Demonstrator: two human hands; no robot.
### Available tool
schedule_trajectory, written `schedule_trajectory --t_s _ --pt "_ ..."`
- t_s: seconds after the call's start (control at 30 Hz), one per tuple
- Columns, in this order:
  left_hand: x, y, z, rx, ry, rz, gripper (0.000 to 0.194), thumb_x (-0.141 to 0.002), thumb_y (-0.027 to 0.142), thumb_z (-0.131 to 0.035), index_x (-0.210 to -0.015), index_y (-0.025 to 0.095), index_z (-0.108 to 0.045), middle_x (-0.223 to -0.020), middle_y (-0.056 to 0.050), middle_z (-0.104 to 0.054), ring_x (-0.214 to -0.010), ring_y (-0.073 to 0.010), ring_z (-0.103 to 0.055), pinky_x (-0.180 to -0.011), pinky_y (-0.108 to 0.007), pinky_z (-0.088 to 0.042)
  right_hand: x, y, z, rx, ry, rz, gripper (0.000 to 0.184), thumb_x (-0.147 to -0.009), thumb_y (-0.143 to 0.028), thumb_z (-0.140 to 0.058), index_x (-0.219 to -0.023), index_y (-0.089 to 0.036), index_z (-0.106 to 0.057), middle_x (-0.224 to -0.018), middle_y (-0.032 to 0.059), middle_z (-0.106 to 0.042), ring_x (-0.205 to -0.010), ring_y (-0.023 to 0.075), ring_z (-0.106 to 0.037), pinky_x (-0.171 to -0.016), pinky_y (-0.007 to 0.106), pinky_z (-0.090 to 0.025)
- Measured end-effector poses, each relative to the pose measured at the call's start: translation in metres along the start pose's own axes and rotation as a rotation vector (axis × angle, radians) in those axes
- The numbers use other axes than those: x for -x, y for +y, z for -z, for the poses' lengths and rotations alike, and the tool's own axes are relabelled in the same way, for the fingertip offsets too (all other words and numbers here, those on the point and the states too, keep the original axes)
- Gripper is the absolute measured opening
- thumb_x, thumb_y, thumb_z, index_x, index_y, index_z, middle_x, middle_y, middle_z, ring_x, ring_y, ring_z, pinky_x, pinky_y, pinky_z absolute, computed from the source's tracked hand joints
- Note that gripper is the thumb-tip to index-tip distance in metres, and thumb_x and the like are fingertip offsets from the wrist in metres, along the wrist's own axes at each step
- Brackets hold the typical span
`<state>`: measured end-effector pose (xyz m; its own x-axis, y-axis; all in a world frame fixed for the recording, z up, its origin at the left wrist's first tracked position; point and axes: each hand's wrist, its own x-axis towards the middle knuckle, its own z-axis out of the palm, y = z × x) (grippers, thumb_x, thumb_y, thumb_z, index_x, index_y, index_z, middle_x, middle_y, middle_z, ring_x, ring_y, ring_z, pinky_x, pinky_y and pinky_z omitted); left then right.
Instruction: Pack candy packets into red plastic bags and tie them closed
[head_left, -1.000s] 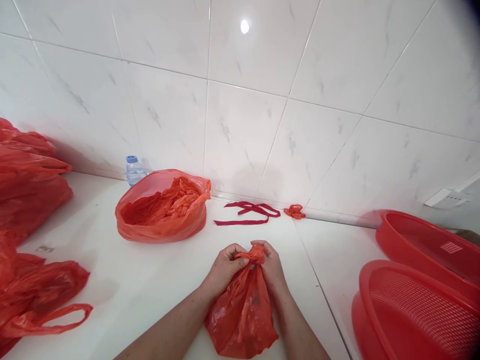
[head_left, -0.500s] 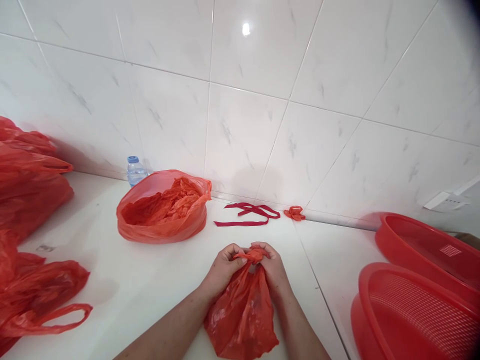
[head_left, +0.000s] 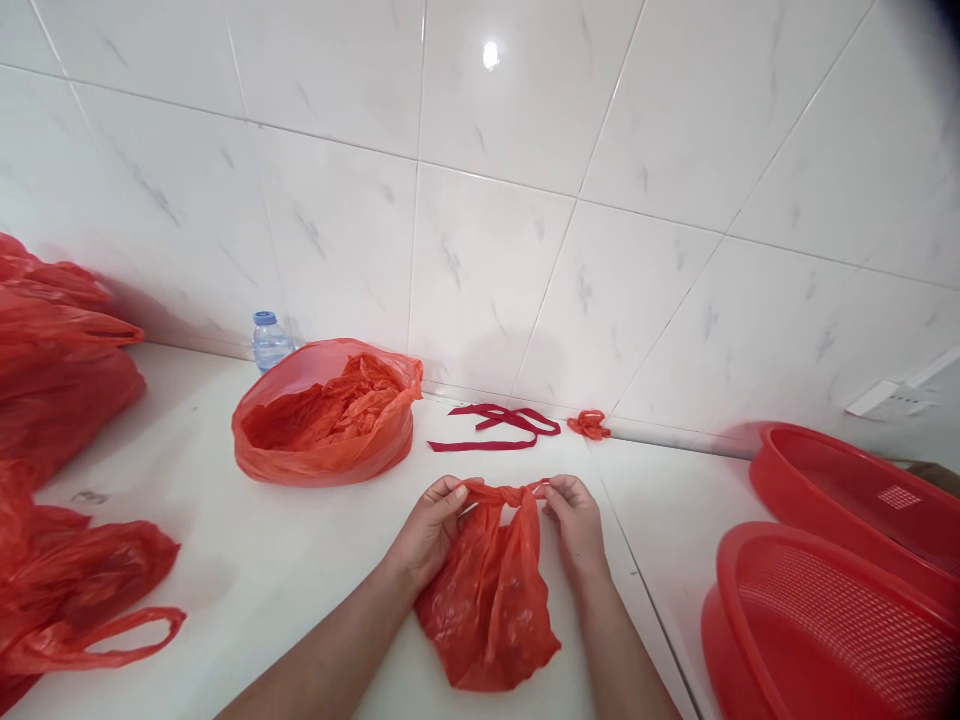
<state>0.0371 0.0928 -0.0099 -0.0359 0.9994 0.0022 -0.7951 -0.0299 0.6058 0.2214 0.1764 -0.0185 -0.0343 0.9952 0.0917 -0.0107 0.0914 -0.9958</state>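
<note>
A red plastic bag (head_left: 491, 610) hangs down between my two hands over the white tabletop, its handles twisted together in a knot at the top. My left hand (head_left: 439, 525) pinches one handle end between thumb and fingers. On the other side, my right hand (head_left: 574, 515) grips the opposite handle end, closed at the fingertips. The handles are stretched taut between them. What the bag holds, if anything, I cannot make out. Just beyond my hands lies a dark red ribbon (head_left: 495, 445), loosely looped, with a small knotted scrap of red plastic (head_left: 590, 425) beside it.
An open red bag full of crumpled bags (head_left: 326, 460) stands left of centre, before a water bottle (head_left: 271, 342). More red bags (head_left: 82, 580) are heaped at far left. Two red plastic baskets (head_left: 750, 560) stand at right. A tiled wall (head_left: 495, 250) runs behind; a socket (head_left: 892, 400) is at right.
My hands have drawn apart sideways, the right one moving farther, pulling the bag's handle ends outward. The bunched top has become a stretched, twisted knot, and the bag's bottom has risen slightly.
</note>
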Motion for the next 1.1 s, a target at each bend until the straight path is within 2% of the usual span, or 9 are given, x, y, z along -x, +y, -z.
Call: schedule_trajectory --t_s 0.07,0.23,0.37,0.63,0.7,0.83,0.9,1.0,1.1 --pt "0.000 0.007 0.003 0.022 -0.034 -0.009 0.011 -0.078 0.022 -0.066 -0.075 0.018 -0.057 -0.099 -0.001 -0.066 -0.086 -0.0166 -0.063 -0.085 -0.033 -0.044 -0.005 0.000 0.010 0.166 0.152 0.049 0.015 -0.071 -0.032 -0.058 -0.080 -0.020 -0.055 -0.080 0.0019 -0.062 -0.076 0.0190 -0.058 -0.069 0.030 -0.044" --pt "0.002 0.018 0.010 0.016 -0.189 0.055 0.012 -0.074 0.022 -0.070 -0.072 0.018 -0.059 -0.088 -0.001 -0.069 -0.083 -0.0156 -0.063 -0.083 -0.031 -0.045 -0.012 0.003 0.031 0.278 0.399 0.045 0.017 -0.071 -0.028 -0.051 -0.086 -0.020 -0.056 -0.090 0.0040 -0.061 -0.085 0.0206 -0.054 -0.076 0.032 -0.041" --pt "0.005 0.018 0.013 -0.070 -0.292 0.161 0.020 -0.065 0.027 -0.076 -0.067 0.017 -0.059 -0.072 -0.002 -0.067 -0.068 -0.0153 -0.063 -0.068 -0.028 -0.046 -0.012 0.005 0.032 0.316 0.427 0.047 0.016 -0.071 -0.028 -0.050 -0.083 -0.020 -0.056 -0.088 0.0034 -0.061 -0.082 0.0202 -0.054 -0.073 0.031 -0.041" --pt "0.009 0.015 0.018 -0.152 -0.319 0.271 0.030 -0.058 0.035 -0.079 -0.063 0.016 -0.057 -0.060 -0.002 -0.061 -0.056 -0.0128 -0.059 -0.059 -0.025 -0.045 -0.011 0.006 0.025 0.302 0.350 0.030 0.015 -0.070 -0.029 -0.052 -0.081 -0.020 -0.057 -0.082 0.0019 -0.063 -0.077 0.0190 -0.056 -0.070 0.029 -0.043" --pt "0.008 0.017 0.017 -0.058 -0.269 0.222 0.029 -0.064 0.041 -0.075 -0.069 0.017 -0.059 -0.070 -0.003 -0.065 -0.061 -0.0133 -0.061 -0.062 -0.026 -0.047 -0.011 0.007 0.027 0.286 0.345 0.023 0.020 -0.071 -0.032 -0.053 -0.088 -0.020 -0.057 -0.084 0.0019 -0.062 -0.076 0.0185 -0.056 -0.069 0.029 -0.044" --pt "-0.001 0.027 0.016 0.056 -0.027 0.043 0.034 -0.078 0.051 -0.057 -0.095 0.021 -0.060 -0.103 -0.005 -0.064 -0.090 -0.0185 -0.063 -0.078 -0.030 -0.048 -0.013 0.008 0.033 0.179 0.412 -0.002 0.034 -0.077 -0.043 -0.050 -0.104 -0.022 -0.051 -0.084 0.0006 -0.058 -0.067 0.0154 -0.056 -0.064 0.029 -0.048" --pt "-0.005 0.030 0.017 -0.069 0.080 -0.022 0.029 -0.079 0.043 -0.058 -0.097 0.021 -0.059 -0.103 -0.006 -0.064 -0.090 -0.0183 -0.062 -0.078 -0.030 -0.047 -0.013 0.008 0.033 0.139 0.423 -0.013 0.036 -0.078 -0.049 -0.048 -0.100 -0.021 -0.052 -0.081 0.0003 -0.057 -0.062 0.0140 -0.055 -0.060 0.027 -0.048" --pt "-0.008 0.028 0.017 -0.426 0.176 -0.136 0.018 -0.072 0.023 -0.064 -0.089 0.020 -0.061 -0.091 -0.004 -0.064 -0.082 -0.0161 -0.060 -0.074 -0.027 -0.045 -0.013 0.007 0.032 0.143 0.375 -0.035 0.037 -0.079 -0.052 -0.047 -0.091 -0.019 -0.056 -0.070 0.0001 -0.058 -0.052 0.0131 -0.051 -0.049 0.026 -0.044" --pt "-0.001 0.022 0.012 -0.673 0.072 -0.141 0.027 -0.067 0.013 -0.061 -0.092 0.020 -0.064 -0.095 -0.005 -0.064 -0.087 -0.0192 -0.059 -0.075 -0.029 -0.045 -0.012 0.004 0.031 0.184 0.319 -0.071 0.038 -0.080 -0.054 -0.045 -0.085 -0.018 -0.058 -0.060 -0.0007 -0.057 -0.046 0.0135 -0.047 -0.044 0.026 -0.038"
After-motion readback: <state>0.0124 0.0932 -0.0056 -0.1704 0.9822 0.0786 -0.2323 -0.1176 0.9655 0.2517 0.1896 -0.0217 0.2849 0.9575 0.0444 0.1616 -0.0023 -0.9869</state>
